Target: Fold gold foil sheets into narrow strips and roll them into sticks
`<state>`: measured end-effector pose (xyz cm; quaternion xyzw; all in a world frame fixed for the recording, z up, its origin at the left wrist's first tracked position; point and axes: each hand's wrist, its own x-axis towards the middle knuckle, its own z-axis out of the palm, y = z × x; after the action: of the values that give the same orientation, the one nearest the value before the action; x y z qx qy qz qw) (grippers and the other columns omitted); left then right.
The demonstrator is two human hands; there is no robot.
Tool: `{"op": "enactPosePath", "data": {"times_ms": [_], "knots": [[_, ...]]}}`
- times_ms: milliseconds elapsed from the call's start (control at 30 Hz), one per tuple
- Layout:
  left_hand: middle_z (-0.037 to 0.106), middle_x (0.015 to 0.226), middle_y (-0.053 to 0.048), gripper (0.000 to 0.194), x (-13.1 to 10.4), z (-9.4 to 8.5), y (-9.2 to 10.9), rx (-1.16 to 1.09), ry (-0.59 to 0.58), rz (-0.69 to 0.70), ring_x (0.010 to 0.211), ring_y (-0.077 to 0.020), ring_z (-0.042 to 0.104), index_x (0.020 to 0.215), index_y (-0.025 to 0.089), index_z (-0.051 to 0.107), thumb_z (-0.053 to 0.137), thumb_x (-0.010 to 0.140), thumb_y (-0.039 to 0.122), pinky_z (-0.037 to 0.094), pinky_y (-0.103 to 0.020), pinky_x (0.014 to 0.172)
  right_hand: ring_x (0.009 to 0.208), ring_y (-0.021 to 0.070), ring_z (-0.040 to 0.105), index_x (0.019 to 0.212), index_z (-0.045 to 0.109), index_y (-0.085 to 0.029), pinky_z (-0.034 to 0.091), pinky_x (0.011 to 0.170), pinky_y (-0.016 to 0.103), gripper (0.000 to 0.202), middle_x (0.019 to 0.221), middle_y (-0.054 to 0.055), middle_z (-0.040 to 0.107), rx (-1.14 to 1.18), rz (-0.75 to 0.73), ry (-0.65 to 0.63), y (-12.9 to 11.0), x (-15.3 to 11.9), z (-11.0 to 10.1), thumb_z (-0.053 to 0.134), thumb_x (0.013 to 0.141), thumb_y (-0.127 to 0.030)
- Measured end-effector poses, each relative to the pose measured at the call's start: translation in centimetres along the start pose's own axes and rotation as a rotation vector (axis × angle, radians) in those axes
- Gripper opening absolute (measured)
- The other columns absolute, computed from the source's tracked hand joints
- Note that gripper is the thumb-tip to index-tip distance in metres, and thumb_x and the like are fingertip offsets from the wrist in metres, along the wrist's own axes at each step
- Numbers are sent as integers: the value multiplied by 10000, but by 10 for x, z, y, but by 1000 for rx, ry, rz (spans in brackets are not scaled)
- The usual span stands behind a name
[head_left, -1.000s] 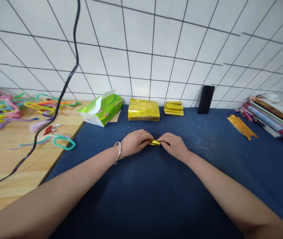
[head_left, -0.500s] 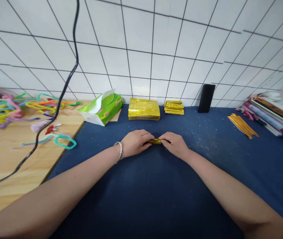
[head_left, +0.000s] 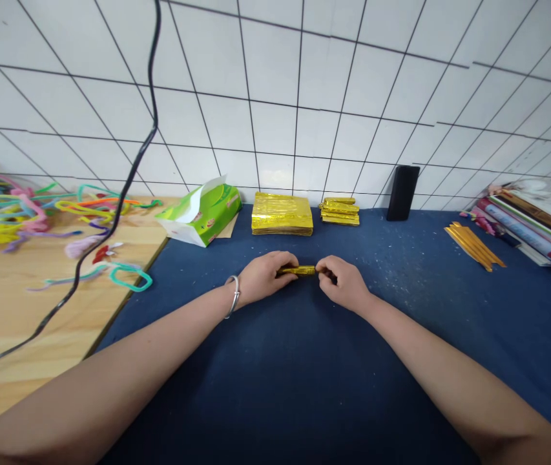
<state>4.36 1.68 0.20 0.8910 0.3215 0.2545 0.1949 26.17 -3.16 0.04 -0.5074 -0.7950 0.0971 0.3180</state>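
A narrow folded strip of shiny gold foil paper (head_left: 306, 270) lies level between my hands, over the dark blue tabletop (head_left: 275, 361). My left hand (head_left: 268, 276), with a silver bangle at the wrist, is closed on its left part, thumb in front and fingers behind. At the strip's right end, the curled fingertips of my right hand (head_left: 342, 279) pinch the very tip. Behind the hands stands a stack of flat gold foil sheets (head_left: 282, 214). Right of that stack is a small pile of folded gold strips (head_left: 340, 211).
A green tissue pack (head_left: 212, 213) and a black upright phone-like block (head_left: 402, 192) stand by the tiled wall. Flat orange-gold strips (head_left: 475, 245) and stacked books (head_left: 527, 226) lie right. Colourful pipe cleaners (head_left: 28, 210) cover the wooden board; a black cable (head_left: 132, 174) hangs before it.
My right hand has shifted slightly outward to the strip's end, so more of the gold strip shows. My left hand keeps its hold. The view has moved slightly.
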Motion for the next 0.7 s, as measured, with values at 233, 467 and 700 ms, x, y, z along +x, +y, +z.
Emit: {"op": "enactPosePath", "data": {"times_ms": [233, 467, 700], "knots": [[565, 788, 25, 136, -1, 4, 13, -237, 90, -124, 670, -89, 498, 910, 192, 542, 572, 788, 245, 405, -210, 608, 721, 139, 552, 863, 598, -211, 444, 672, 260, 116, 789, 18, 593, 129, 44, 60, -10, 2, -1, 509, 833, -278], [539, 818, 11, 243, 0, 3, 23, -615, -44, -228, 679, -77, 497, 964, 171, 510, 601, 782, 304, 453, -213, 608, 597, 101, 574, 894, 587, -213, 465, 596, 236, 148, 752, -14, 597, 356, 183, 40, -11, 1, 2, 492, 848, -317], [553, 900, -45, 323, -3, -2, 35, -1007, -213, -362, 774, -129, 597, 1104, 204, 409, 410, 888, 445, 408, -130, 422, 597, 98, 597, 922, 600, -213, 483, 599, 233, 178, 789, -11, 617, 420, 213, 38, -10, 0, 1, 504, 842, -341]]}}
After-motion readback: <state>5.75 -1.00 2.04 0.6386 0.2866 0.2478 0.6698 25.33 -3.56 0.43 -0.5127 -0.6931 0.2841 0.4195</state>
